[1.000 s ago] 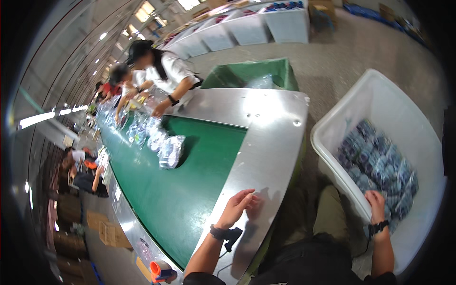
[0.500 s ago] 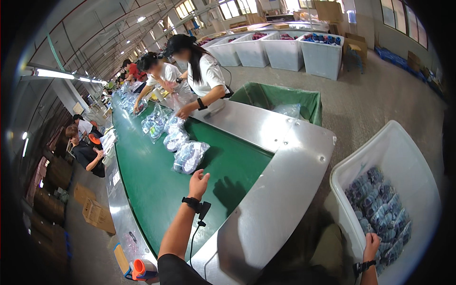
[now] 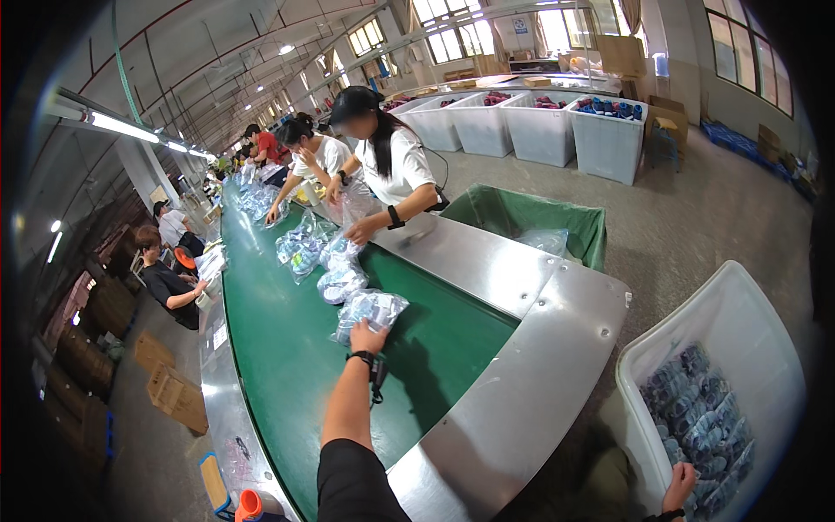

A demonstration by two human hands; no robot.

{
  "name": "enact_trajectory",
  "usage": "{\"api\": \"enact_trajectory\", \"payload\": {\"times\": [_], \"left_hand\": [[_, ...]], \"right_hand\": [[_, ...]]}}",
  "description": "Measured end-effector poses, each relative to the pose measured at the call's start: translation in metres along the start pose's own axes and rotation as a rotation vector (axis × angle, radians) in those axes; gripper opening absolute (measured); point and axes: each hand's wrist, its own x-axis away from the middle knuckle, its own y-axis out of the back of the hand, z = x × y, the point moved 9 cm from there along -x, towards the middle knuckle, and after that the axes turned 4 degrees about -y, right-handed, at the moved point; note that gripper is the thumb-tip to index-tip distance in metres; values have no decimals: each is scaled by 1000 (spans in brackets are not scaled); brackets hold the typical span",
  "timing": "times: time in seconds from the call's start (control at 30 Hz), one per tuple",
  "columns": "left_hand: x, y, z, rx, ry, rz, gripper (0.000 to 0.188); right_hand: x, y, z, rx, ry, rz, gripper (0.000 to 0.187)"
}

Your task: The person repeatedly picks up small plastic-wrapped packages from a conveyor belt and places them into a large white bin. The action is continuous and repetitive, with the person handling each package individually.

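My left hand (image 3: 370, 337) reaches out over the green conveyor belt (image 3: 435, 344). Its fingers close on the near side of a clear plastic bag (image 3: 371, 311) with pale blue, shoe-like items inside. Just beyond lie more such bags (image 3: 342, 283), touching one another in a row. Low on the right, my right hand (image 3: 680, 485) is at the near edge of a white plastic bin (image 3: 748, 317), its fingers curled; what they hold, if anything, is hidden. Several dark blue shoes in clear wrapping (image 3: 696, 396) fill the bottom of that bin.
A wide metal ledge (image 3: 513, 383) borders the belt. Across it, a co-worker (image 3: 396, 165) in a white shirt handles a bag, with others farther along. A green-lined bin (image 3: 583, 222) stands beside the ledge. White bins (image 3: 609, 148) line the back; cartons (image 3: 177, 398) sit on the left floor.
My left hand has moved forward from open above the belt onto the nearest bag and closed on it. My right hand stays at the bin, slightly lower in view. The whole view has shifted.
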Motion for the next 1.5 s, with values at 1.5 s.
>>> {"api": "enact_trajectory", "payload": {"times": [1.5], "left_hand": [[394, -12, -251, 1615, 342, 972, 62]], "right_hand": [[56, -33, 179, -824, -78, 925, 37]]}}
